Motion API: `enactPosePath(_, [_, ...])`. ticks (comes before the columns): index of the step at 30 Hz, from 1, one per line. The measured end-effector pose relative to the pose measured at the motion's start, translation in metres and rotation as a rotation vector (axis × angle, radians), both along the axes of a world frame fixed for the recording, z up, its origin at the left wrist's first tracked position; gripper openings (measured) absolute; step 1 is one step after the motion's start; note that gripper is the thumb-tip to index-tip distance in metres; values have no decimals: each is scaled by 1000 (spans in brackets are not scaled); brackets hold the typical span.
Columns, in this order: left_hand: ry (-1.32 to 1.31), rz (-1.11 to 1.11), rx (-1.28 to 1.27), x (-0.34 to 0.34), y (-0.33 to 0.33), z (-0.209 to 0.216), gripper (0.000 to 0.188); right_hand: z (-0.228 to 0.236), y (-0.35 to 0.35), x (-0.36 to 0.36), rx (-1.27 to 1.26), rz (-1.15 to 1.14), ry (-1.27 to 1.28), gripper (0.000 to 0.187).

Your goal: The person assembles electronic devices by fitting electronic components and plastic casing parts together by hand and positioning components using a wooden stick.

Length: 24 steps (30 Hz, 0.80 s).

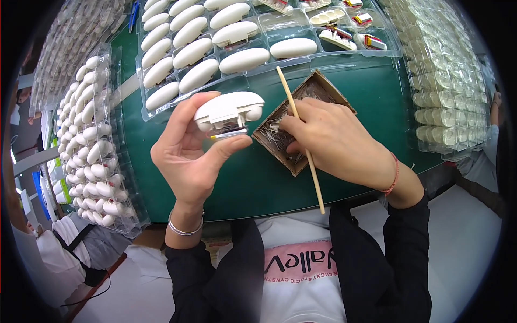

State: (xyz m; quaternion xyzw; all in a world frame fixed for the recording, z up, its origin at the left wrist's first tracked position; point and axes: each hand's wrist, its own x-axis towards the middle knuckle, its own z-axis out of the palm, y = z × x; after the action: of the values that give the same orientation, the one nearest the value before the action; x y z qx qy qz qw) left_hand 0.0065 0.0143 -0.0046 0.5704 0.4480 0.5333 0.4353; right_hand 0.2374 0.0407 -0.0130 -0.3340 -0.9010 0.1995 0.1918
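Observation:
My left hand [186,153] grips a white oval plastic housing [229,107] between thumb and fingers, raised over the bench. Its underside is exposed, with a circuit board and a silvery part showing near my thumb. A thin wooden stick [315,180] is tucked in my right hand [328,134], slanting from upper left to lower right. The fingertips of that hand dip into a small brown cardboard box [336,92] of fine, thin clear or silvery pieces. Whether they pinch one of those pieces is hidden.
A clear tray [226,75] of white oval housings, some with exposed electronics, lies across the green bench [253,196]. Stacked trays of white housings [94,156] stand at left, and stacked clear empty-looking trays [444,102] at right. Another person [70,247] sits at far left.

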Motion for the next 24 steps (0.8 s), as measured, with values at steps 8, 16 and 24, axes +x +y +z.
enactPosePath(8, [-27,-29,-57,-1,-1,-3,57,-4,13,3,-197,-32,239,12])
enactPosePath(16, [-61,-25,-31,-3,0,-3,58,19,16,3,-618,-37,507,13])
enactPosePath(24, [-83,-25,-75,-6,-2,-2,56,17,16,1,-756,-45,650,9])
